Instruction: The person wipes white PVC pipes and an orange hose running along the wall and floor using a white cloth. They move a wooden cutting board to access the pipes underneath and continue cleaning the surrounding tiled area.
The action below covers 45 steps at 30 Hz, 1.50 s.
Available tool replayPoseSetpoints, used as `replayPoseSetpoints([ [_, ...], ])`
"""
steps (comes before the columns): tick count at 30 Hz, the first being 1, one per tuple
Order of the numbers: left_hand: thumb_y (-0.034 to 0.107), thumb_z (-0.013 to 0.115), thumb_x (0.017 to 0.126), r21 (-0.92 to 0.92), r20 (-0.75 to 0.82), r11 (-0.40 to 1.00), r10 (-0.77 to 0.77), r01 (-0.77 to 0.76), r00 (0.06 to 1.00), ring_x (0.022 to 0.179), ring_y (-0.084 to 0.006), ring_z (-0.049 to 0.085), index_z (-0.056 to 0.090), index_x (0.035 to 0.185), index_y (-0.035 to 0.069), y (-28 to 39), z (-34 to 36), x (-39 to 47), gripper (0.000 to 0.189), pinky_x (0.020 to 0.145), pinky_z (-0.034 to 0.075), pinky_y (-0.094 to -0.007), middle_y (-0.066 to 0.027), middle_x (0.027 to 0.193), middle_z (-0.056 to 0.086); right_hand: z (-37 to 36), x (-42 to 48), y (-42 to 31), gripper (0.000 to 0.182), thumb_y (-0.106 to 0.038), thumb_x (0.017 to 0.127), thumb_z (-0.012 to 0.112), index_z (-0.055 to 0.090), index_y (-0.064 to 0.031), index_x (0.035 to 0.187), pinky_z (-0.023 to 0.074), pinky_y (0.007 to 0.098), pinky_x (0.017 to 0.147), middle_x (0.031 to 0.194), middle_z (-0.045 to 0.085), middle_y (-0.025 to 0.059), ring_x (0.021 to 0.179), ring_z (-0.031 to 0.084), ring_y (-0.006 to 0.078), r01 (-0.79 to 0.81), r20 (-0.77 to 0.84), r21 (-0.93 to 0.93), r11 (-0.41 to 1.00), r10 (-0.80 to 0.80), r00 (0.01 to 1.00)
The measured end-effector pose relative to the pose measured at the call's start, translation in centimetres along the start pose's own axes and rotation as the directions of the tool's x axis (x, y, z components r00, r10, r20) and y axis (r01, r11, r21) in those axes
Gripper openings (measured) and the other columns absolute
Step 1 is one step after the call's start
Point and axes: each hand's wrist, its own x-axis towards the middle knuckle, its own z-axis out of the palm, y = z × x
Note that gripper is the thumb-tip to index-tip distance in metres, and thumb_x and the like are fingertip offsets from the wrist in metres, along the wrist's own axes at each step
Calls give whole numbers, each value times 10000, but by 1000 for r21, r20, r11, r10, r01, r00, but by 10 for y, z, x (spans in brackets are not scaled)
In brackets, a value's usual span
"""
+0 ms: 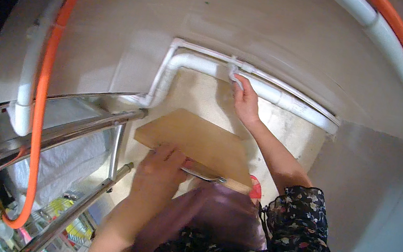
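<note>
My right hand (pixel 245 99) reaches forward and grips a crumpled white cloth (pixel 233 72), which touches the thin white pipe (pixel 293 88) along the wall. Below that pipe runs a thicker white pipe (pixel 265 90). My left hand (pixel 164 163) is blurred and rests at the near edge of a wooden board (pixel 199 137), its fingers bent over the edge. Beside it, along the same edge, is a metal piece (pixel 204 174) that looks like a handle. The underside of the board and the left thumb are hidden.
At the left, a metal rack (pixel 87 128) holds white plastic-like sheeting (pixel 62 168) and a wire basket (pixel 72 220) with colourful items. An orange hose (pixel 41 102) hangs in front of it. Part of a red object (pixel 255 187) shows beside the board. Walls stand ahead and at the right.
</note>
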Motion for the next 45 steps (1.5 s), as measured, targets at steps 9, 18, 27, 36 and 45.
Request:
replayPoseSetpoints([
  [9, 69, 657, 717, 69, 20, 997, -40, 38, 999, 761, -285, 619, 611, 793, 57, 21, -1, 10, 90, 671, 496, -364, -155, 970, 609, -27, 36, 67, 318, -116, 804, 448, 538, -77, 1105, 324, 425, 990, 1182, 512, 132, 1191, 403, 279, 325, 224, -761, 561, -242, 944],
  [18, 89, 641, 744, 100, 74, 991, -100, 92, 992, 770, -307, 608, 590, 786, 25, 18, 4, 22, 92, 674, 487, -376, -169, 964, 605, -128, -10, 108, 346, -84, 749, 503, 518, -55, 1094, 333, 364, 1000, 1185, 509, 146, 1167, 420, 305, 226, 109, -832, 507, -250, 962],
  [27, 17, 614, 731, 95, 73, 986, -146, 139, 987, 812, -318, 607, 597, 793, 25, 28, 14, 32, 65, 663, 494, -367, -186, 973, 598, -224, -67, 167, 448, -49, 726, 553, 466, -26, 1165, 352, 385, 977, 1195, 485, 185, 1145, 432, 336, -167, -249, -875, 454, -126, 960],
  [36, -32, 602, 700, 144, 50, 982, -131, 122, 990, 863, -328, 596, 594, 797, 21, 28, 14, 36, 111, 704, 483, -383, -180, 914, 607, -214, -55, 139, 487, -94, 767, 556, 436, -115, 1238, 401, 425, 858, 1020, 462, 267, 958, 480, 398, -451, -515, -616, 645, 103, 851],
  [45, -98, 566, 697, 282, 70, 958, 27, -46, 997, 732, -252, 639, 563, 853, -18, 33, 11, 47, 176, 660, 494, -335, -173, 893, 623, -156, -46, 123, 500, -10, 801, 449, 449, -193, 1266, 391, 417, 886, 1031, 410, 253, 986, 453, 394, -485, -496, -487, 726, 227, 838],
])
